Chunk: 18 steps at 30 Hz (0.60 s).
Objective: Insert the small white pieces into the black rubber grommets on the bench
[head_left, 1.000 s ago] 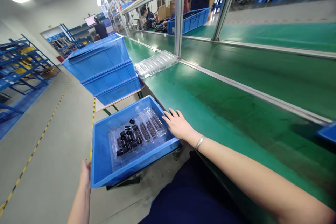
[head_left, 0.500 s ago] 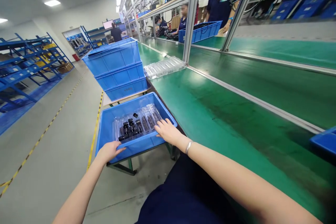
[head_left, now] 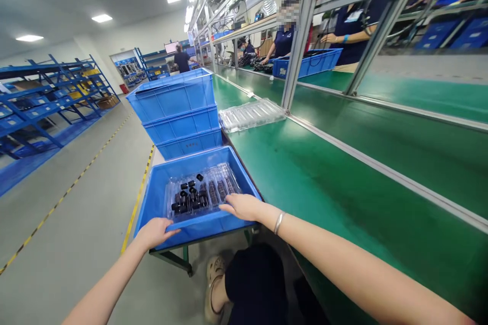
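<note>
A shallow blue bin [head_left: 156, 198] stands on a low stand to my left. Inside it lies a clear plastic tray [head_left: 208, 190] with several small black parts [head_left: 188, 198]. My left hand [head_left: 154, 233] rests on the bin's near left rim, fingers curled over the edge. My right hand [head_left: 242, 205] lies on the near right rim, fingers stretched flat toward the tray. A bracelet sits on my right wrist.
Stacked blue crates [head_left: 177, 111] stand behind the bin. An empty clear tray [head_left: 251, 114] lies on the green conveyor belt [head_left: 343, 172] to the right. Other people work across the line by a blue bin [head_left: 305, 63]. Blue racks [head_left: 41, 101] line the far left.
My left hand came up from below to the bin's near rim. My right hand slid from the far right edge to the near rim. My view lifted.
</note>
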Motion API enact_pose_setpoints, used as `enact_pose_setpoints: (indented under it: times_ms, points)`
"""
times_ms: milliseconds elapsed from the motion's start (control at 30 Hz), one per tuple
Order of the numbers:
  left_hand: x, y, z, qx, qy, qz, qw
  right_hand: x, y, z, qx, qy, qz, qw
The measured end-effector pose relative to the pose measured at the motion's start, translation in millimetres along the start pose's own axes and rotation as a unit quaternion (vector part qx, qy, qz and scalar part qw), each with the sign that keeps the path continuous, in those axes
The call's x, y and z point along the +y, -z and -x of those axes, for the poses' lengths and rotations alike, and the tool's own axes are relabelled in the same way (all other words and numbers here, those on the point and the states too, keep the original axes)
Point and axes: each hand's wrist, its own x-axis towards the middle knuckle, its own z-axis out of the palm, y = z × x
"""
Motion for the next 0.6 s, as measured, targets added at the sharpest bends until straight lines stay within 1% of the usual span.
enact_pose_setpoints:
  times_ms: [33,100,200,300,367,433,467,533,600]
  points:
    - [-1,-0.7,-1,-0.004,0.002,0.002,1.0,11,11,-17,0.014,0.007,-0.006,1.0]
    - [-3,-1.3,-3,-0.014,0.007,0.008,1.0,36,39,-62,0.062,0.008,-0.013,0.998]
    - [-5,0.7,-6,-0.032,0.014,0.022,0.999,74,90,-141,0.142,0.013,-0.021,0.989]
    - [-6,1.3,-10,-0.048,0.022,0.042,0.998,96,137,-218,0.204,0.037,-0.024,0.978]
    - [-8,-2.5,-14,-0.057,0.022,0.062,0.996,99,162,-264,0.255,0.07,-0.023,0.964]
    - [-11,-8.5,-19,-0.067,0.018,0.085,0.994,95,182,-307,0.305,0.095,-0.023,0.947]
    - [-13,-11.1,-22,-0.073,0.015,0.097,0.993,92,191,-328,0.32,0.098,-0.026,0.942]
    - [-18,-12.7,-27,-0.084,0.002,0.124,0.989,84,209,-369,0.316,0.077,-0.04,0.945]
    - [-23,-6.4,-28,-0.082,-0.024,0.162,0.983,77,225,-409,0.272,0.04,-0.054,0.96]
